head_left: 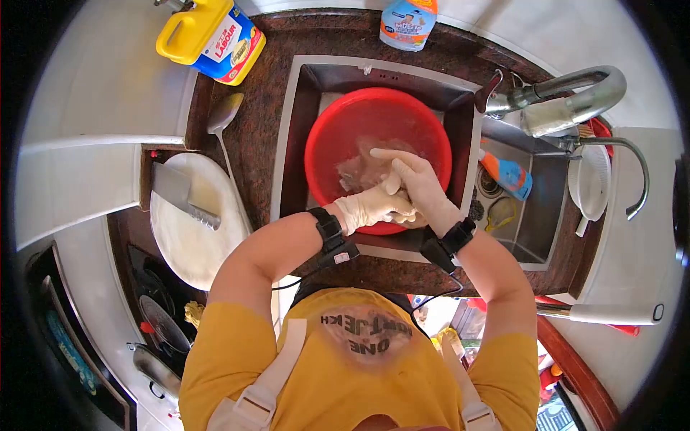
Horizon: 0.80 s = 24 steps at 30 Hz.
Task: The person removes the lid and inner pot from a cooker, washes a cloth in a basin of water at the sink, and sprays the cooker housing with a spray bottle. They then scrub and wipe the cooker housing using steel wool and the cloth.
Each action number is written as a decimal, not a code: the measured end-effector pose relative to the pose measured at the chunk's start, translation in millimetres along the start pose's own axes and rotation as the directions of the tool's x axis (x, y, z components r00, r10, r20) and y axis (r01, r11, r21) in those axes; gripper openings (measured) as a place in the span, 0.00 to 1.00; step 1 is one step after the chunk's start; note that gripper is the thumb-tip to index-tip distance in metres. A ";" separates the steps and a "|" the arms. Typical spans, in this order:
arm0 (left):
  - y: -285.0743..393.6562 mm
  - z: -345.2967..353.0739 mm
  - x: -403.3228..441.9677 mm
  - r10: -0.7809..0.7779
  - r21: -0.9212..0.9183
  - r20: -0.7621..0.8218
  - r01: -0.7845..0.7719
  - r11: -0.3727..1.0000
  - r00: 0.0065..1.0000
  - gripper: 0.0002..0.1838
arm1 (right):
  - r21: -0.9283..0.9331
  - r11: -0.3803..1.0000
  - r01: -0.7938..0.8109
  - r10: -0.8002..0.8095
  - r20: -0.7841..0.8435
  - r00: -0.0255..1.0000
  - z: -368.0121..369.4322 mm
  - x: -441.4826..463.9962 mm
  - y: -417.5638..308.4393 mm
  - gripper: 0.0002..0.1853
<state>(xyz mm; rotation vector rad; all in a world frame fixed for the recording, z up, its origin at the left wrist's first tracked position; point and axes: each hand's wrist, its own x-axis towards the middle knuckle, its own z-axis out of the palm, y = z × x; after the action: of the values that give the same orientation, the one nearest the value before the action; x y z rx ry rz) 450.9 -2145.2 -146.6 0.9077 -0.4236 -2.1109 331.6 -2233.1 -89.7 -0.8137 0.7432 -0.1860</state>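
Observation:
Both my hands wear pale gloves and meet over the near side of a red basin (pixel 314 136). My left hand (pixel 374 206) is closed, its fingers curled beside the other glove. My right hand (pixel 424 183) presses against it, with one finger stretched out and the others bent in. Whatever lies between the gloves is hidden. Cloudy water fills the basin, and a pale, translucent crumpled mass (pixel 353 171) shows in it just beyond my fingers. The basin sits in the larger bowl of a steel sink (pixel 282 144).
Left of the sink lie a round cutting board (pixel 172 241) with a cleaver (pixel 172 185) and a metal spatula (pixel 227 115). A yellow jug (pixel 233 39) and spray bottle (pixel 408 27) stand behind. The faucet (pixel 575 90) rises at right; another bottle (pixel 509 176) lies in the smaller bowl.

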 end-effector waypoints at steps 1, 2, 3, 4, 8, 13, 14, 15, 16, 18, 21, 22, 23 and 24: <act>-0.1 2.6 0.5 0.000 0.056 -0.035 0.002 0.998 0.999 0.07 | -0.017 1.000 -0.003 0.002 -0.058 0.998 2.8 1.1 1.5 0.19; -0.2 5.3 0.9 0.001 0.052 -0.033 0.001 0.999 0.999 0.07 | -0.035 0.999 -0.006 0.001 -0.120 0.993 4.7 1.8 2.6 0.19; -0.5 8.4 0.8 0.018 0.140 -0.064 -0.009 0.990 0.998 0.08 | -0.037 0.999 -0.009 0.004 -0.125 0.992 3.6 3.4 7.0 0.19; -1.8 11.0 1.4 0.038 0.228 -0.092 -0.016 0.973 0.995 0.08 | -0.089 0.996 0.017 -0.030 -0.146 0.989 0.3 6.8 15.3 0.19; -10.4 27.0 0.4 0.086 0.398 -0.229 0.013 0.917 0.970 0.08 | -0.189 0.980 0.065 -0.095 -0.153 0.984 -8.1 7.4 31.6 0.18; -28.9 32.5 15.1 0.280 0.640 -0.185 -0.101 0.762 0.942 0.10 | -0.211 0.969 0.126 -0.174 -0.229 0.958 -9.2 -0.2 38.2 0.17; -41.2 22.3 28.3 0.615 0.835 -0.035 -0.316 0.451 0.788 0.09 | -0.217 0.968 0.129 -0.177 -0.219 0.960 -11.4 -5.7 32.3 0.17; -47.1 15.5 36.1 0.818 0.915 0.199 -0.401 0.042 0.540 0.08 | -0.227 0.962 0.154 -0.209 -0.241 0.948 -13.3 -15.7 16.8 0.17; -41.8 20.4 33.3 0.826 0.919 0.189 -0.391 0.041 0.532 0.08 | -0.237 0.956 0.174 -0.235 -0.260 0.936 -15.4 -23.7 3.5 0.16; -33.5 28.7 23.4 0.406 0.507 -0.231 -0.246 0.826 0.884 0.08 | -0.478 0.770 0.421 -0.578 -0.245 0.778 -34.3 -36.3 -26.8 0.14; -25.5 15.4 -5.1 0.311 0.210 -0.327 -0.252 0.945 0.892 0.09 | -0.499 0.809 0.311 -0.576 -0.565 0.591 -102.4 -45.5 -52.4 0.15; -21.3 14.8 -23.5 0.244 0.185 -0.418 -0.181 0.966 0.875 0.10 | -0.495 0.832 0.252 -0.533 -0.585 0.611 -124.4 -47.2 -49.3 0.17; -26.7 15.2 -33.4 0.259 0.086 -0.506 -0.251 0.964 0.823 0.11 | -0.490 0.849 0.198 -0.493 -0.600 0.630 -154.4 -43.3 -38.3 0.20; -22.6 15.2 -48.0 0.226 0.105 -0.499 -0.200 0.974 0.836 0.13 | -0.623 0.769 0.143 -0.562 -0.553 0.615 -210.5 -26.2 -7.7 0.22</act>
<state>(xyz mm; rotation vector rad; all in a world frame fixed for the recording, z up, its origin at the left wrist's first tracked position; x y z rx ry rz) 448.9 -2093.9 -126.5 1.3343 -0.2816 -1.5803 173.1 -2352.0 -165.7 -1.4685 1.4113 -0.7467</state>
